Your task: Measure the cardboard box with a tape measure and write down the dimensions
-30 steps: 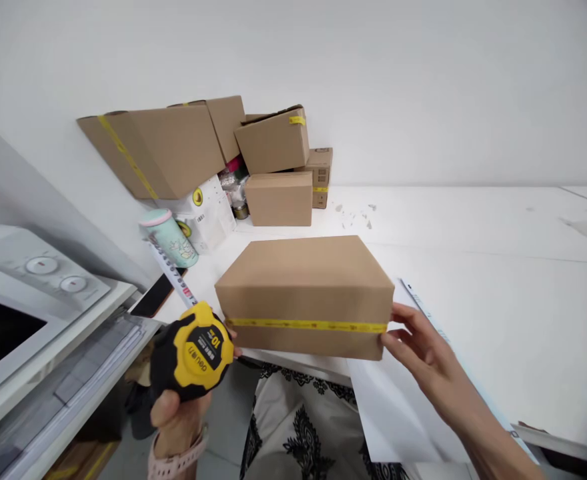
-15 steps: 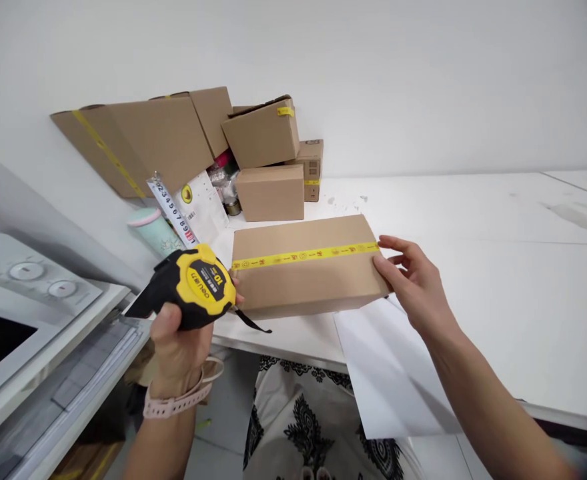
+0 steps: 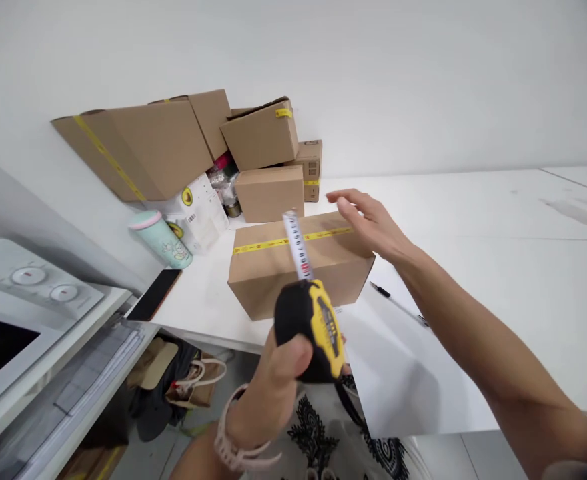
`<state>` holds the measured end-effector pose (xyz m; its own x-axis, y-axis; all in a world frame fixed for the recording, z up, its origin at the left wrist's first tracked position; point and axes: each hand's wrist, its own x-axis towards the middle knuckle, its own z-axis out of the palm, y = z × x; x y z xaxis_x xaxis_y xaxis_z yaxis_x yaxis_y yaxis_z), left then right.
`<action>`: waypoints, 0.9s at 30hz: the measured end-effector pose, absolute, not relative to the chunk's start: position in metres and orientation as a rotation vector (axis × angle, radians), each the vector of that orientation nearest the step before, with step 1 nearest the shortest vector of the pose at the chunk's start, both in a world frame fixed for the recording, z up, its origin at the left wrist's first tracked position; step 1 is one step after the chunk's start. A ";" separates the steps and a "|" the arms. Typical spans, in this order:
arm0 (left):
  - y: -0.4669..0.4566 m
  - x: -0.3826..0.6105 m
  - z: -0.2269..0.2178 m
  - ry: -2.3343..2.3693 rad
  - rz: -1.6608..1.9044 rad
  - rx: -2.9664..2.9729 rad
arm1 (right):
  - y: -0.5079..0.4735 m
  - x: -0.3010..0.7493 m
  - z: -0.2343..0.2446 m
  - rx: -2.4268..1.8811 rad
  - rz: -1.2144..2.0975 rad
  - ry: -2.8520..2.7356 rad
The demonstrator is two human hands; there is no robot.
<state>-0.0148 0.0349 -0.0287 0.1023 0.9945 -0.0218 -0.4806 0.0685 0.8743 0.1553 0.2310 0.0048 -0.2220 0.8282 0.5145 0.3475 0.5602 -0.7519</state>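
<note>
My left hand [image 3: 278,373] is closed around a black and yellow tape measure [image 3: 313,330]. Its numbered blade [image 3: 298,247] sticks out a short way, pointing up in front of the cardboard box [image 3: 268,270]. Yellow printed tape runs along the top of this box, which stands on the white table. Over the box's right far corner hovers my right hand [image 3: 368,220], fingers stretched out and holding nothing; whether it touches the box I cannot tell. A sheet of white paper [image 3: 398,373] lies to the right of the box, with a pen [image 3: 398,303] on it.
Several cardboard boxes [image 3: 268,193] are stacked against the wall. A mint tumbler [image 3: 161,240] leans beside an avocado-print package [image 3: 201,213]. A dark phone-like slab [image 3: 156,293] lies at the table's left edge. At far left, a white microwave [image 3: 38,287] stands on a shelf.
My left hand has swung the tape measure rightward, in front of the box. My right hand has let go of the box's right end and moved up and left. The box has turned slightly.
</note>
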 end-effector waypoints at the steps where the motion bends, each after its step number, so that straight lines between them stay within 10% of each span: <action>1: 0.043 -0.008 -0.027 0.787 1.260 0.823 | 0.242 0.151 0.010 -0.931 0.692 -1.848; 27: 0.115 0.014 0.006 0.893 1.145 0.746 | 0.319 0.144 -0.006 -0.926 1.379 -1.903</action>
<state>0.0135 0.1150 0.0055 0.1606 0.9654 -0.2056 -0.4344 0.2562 0.8635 0.1444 0.3189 -0.0058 -0.5724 0.8169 0.0713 0.1869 0.2146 -0.9586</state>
